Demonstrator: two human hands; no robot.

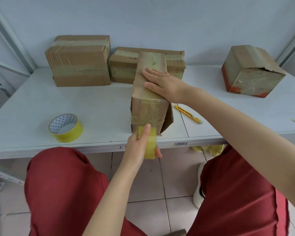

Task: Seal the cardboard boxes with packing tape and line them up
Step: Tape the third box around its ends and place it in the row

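- Hands: your left hand point(137, 148) grips the packing tape roll point(151, 144) at the near face of the cardboard box point(148, 109); right hand point(162, 80) presses flat on top, fingers straight.
- Near the table point(92, 103) edge, it's likely light and stiff: keep the top pinned.

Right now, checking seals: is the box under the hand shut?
Open: a flap sticks out on the right of the box.

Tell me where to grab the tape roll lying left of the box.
Come from above: the roll lies flat on the table, core up. Hook fingers inside the core, thumb on the yellow outer wall.
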